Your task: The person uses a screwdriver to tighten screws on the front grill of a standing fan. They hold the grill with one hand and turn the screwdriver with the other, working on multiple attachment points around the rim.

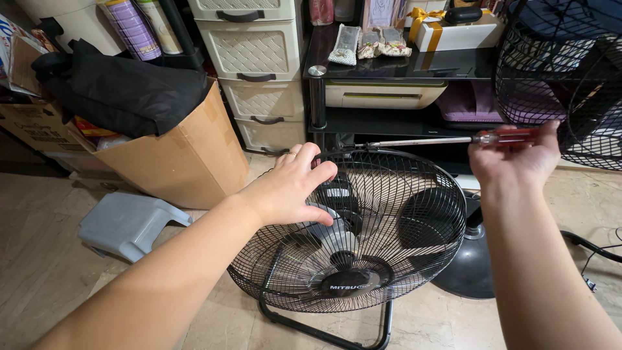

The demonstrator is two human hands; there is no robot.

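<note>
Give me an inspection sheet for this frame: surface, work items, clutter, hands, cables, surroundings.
Surface: beige tiled floor.
Work items: black floor fan, wire grille on, tilted back on its tube stand; red-handled screwdriver, shaft pointing at the grille's top rim.
Clutter: grey plastic stool; cardboard box with a black bag on it.
Hands: left hand grips the grille's upper edge; right hand holds the screwdriver.
Cables: black cord on the floor at right.
Surroundings: white drawer unit; black glass shelf; second fan grille at upper right.
</note>
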